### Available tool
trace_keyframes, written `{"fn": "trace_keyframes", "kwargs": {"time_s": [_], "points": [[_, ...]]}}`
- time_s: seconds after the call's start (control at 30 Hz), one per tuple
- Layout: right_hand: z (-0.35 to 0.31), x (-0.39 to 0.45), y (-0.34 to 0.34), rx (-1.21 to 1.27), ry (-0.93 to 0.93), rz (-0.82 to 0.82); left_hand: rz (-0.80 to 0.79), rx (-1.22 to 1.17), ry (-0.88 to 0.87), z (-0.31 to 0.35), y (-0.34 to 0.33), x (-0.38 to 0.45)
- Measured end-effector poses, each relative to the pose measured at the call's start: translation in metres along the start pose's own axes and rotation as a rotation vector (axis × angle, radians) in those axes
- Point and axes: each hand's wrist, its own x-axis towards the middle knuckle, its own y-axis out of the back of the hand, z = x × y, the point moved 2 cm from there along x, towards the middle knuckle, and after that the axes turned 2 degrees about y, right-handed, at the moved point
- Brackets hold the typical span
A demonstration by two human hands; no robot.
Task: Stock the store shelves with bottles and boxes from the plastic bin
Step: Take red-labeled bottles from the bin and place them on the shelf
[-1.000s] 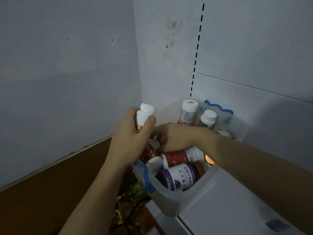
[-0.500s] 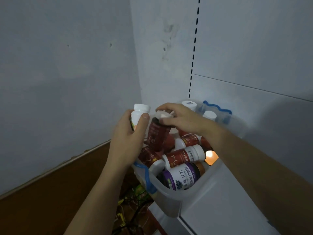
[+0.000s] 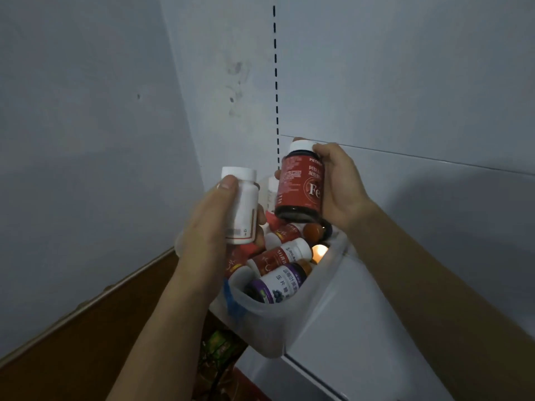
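Bottles are gripped above the plastic bin [image 3: 278, 322]: white bottle [image 3: 241, 206] by left hand [image 3: 208, 224], red bottle [image 3: 301, 186] by right hand [image 3: 341, 186].

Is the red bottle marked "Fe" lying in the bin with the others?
No, the right hand holds the red bottle upright above the plastic bin, clear of the bottles inside.

Dim, bluish and soft, with wide-angle bending at edges and a small orange glow in the bin [image 3: 272, 322].

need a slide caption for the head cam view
Left hand holds a white bottle, right hand a red-labelled bottle, both above the plastic bin.
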Motion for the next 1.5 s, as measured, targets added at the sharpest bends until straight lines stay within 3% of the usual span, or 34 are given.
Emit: {"fn": "trace_keyframes", "kwargs": {"time_s": [0.07,0.17,0.27,0.37,0.7,0.93,1.13,1.3,1.5], "points": [[-0.011,-0.019,0.009,0.010,0.061,0.062,-0.071,-0.200,0.110,0.002,-0.017,-0.006],[-0.032,-0.050,0.020,-0.009,0.164,0.165,-0.242,-0.359,0.122,0.003,-0.039,-0.014],[-0.053,-0.092,0.037,-0.135,0.272,0.232,-0.431,-0.419,0.144,-0.004,-0.062,-0.022],[-0.073,-0.141,0.059,-0.271,0.352,0.329,-0.514,-0.423,0.204,-0.017,-0.085,-0.031],[-0.124,-0.310,0.121,-1.037,0.260,0.746,-1.014,-0.493,0.378,-0.061,-0.186,-0.118],[-0.159,-0.402,0.165,-1.311,0.218,0.864,-1.020,-0.556,0.582,-0.108,-0.249,-0.173],[-0.165,-0.446,0.226,-1.423,0.043,0.825,-0.944,-0.551,0.774,-0.137,-0.294,-0.210],[-0.137,-0.445,0.288,-1.544,-0.078,0.755,-0.956,-0.595,0.806,-0.143,-0.315,-0.228],[-0.119,-0.436,0.325,-1.557,-0.033,0.690,-0.886,-0.596,0.770,-0.150,-0.323,-0.237]]}}
